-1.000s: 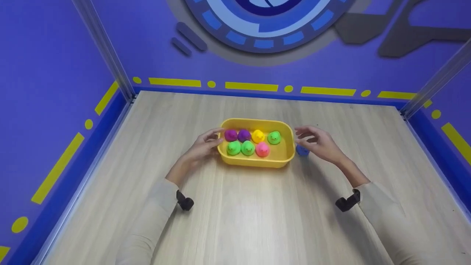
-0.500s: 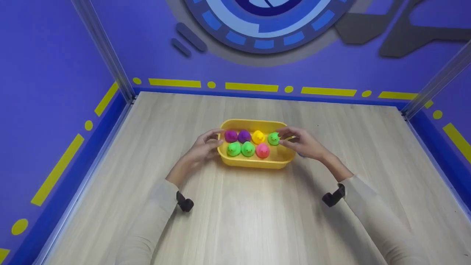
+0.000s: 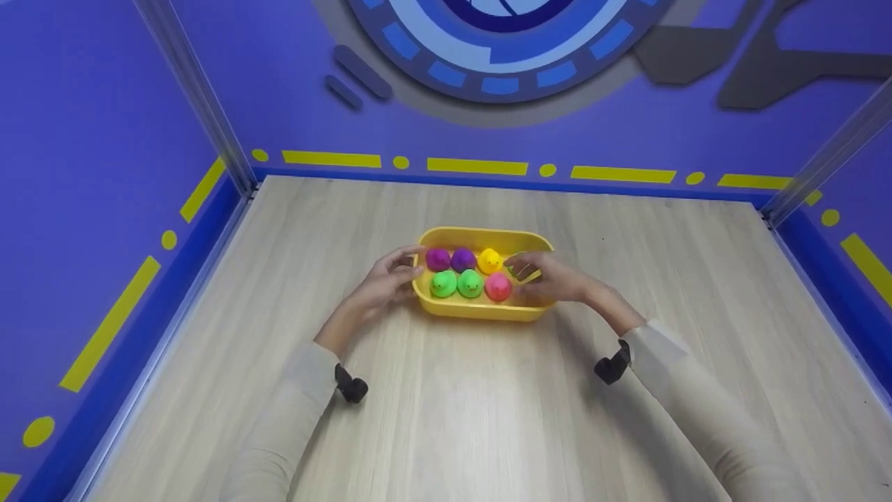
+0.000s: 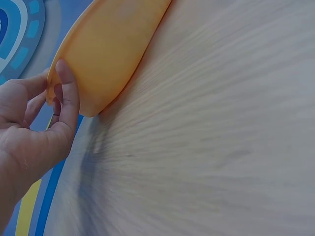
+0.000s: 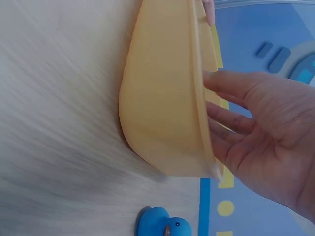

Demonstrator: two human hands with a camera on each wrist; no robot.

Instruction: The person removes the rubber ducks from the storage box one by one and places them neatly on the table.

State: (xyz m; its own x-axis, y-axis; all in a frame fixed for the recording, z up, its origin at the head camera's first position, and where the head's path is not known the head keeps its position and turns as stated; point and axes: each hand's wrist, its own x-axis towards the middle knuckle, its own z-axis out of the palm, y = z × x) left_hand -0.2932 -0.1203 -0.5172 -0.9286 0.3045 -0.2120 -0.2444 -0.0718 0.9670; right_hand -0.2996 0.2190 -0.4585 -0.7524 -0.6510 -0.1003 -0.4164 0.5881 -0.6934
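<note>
On the wooden table, a yellow plastic tub (image 3: pixel 481 312) holds several toy ducks. A magenta duck (image 3: pixel 438 259), a purple duck (image 3: pixel 463 260) and a yellow duck (image 3: pixel 490 261) sit at the back; two green ducks (image 3: pixel 456 283) and a pink duck (image 3: pixel 497 286) sit in front. My left hand (image 3: pixel 387 277) holds the tub's left rim between thumb and fingers. My right hand (image 3: pixel 550 277) reaches over the right rim into the tub, thumb and fingers apart. Those fingers mostly cover another green duck; the tub wall hides their tips in the right wrist view.
A blue duck (image 5: pixel 160 223) lies on the table just outside the tub's right end, hidden in the head view. Blue-purple panels (image 3: pixel 446 132) with yellow markings stand at the back and both sides.
My right hand has moved left, from above the blue duck beside the tub to inside the tub over the green duck. The left hand has stayed at the left rim.
</note>
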